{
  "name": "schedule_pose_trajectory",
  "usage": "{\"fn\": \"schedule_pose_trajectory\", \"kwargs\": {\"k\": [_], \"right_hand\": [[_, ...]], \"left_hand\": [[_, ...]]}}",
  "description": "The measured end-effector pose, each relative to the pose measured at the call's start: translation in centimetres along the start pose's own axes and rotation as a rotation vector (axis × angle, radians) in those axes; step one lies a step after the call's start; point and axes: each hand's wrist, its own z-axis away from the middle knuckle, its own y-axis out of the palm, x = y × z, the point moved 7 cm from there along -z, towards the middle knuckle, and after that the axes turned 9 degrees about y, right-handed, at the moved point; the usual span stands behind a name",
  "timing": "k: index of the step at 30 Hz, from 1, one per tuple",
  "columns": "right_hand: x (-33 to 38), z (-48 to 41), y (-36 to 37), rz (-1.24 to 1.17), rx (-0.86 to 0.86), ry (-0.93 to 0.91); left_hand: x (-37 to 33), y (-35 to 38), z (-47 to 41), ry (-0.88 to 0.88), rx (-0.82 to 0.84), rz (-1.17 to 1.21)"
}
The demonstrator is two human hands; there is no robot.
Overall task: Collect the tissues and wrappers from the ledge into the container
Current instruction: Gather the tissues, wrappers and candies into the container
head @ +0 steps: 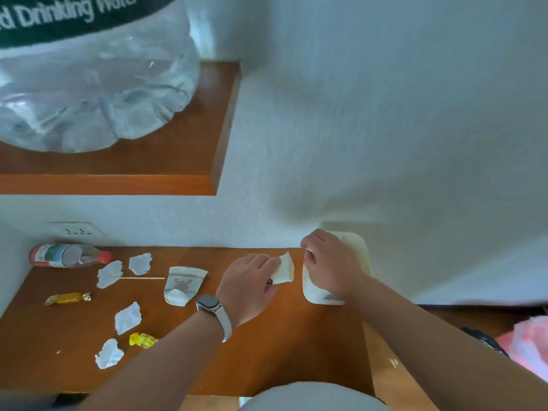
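My left hand [252, 284] pinches a white tissue piece [285, 269] just left of the cream container [363, 256] at the right end of the brown ledge [267, 351]. My right hand [327, 264] grips the container's near rim and covers much of it. Several torn white tissue pieces lie on the ledge's left half, among them one [109, 273] by a thin stick and one [127, 317] nearer me. A gold candy wrapper [68, 298] and a yellow wrapper [143, 340] lie there too. A printed paper wrapper [182, 284] sits mid-ledge.
A plastic bottle with a red cap [68, 256] lies on its side at the ledge's back left. A thin wooden stick [139, 278] lies beside the tissues. Above, a large water jug [89, 78] stands on an upper shelf [118, 183]. White wall rises behind.
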Motion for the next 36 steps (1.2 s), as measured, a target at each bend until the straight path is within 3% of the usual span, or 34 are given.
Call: {"fn": "schedule_pose_trajectory", "kwargs": {"k": [7, 20, 30, 36], "right_hand": [[-7.3, 3.6, -1.8, 0.047, 0.126, 0.077], [-10.2, 5.0, -3.7, -0.095, 0.197, -0.053], [-10.5, 4.3, -4.2, -0.018, 0.188, -0.22], [-7.3, 3.8, -2.9, 0.084, 0.286, -0.347]], "left_hand": [[-5.4, 2.0, -5.6, 0.167, 0.088, -0.037], [-7.9, 4.8, -9.5, -0.188, 0.059, -0.001], [-9.1, 3.6, -6.1, -0.281, 0.033, -0.122], [-7.3, 2.8, -1.4, -0.415, 0.236, -0.242]]}}
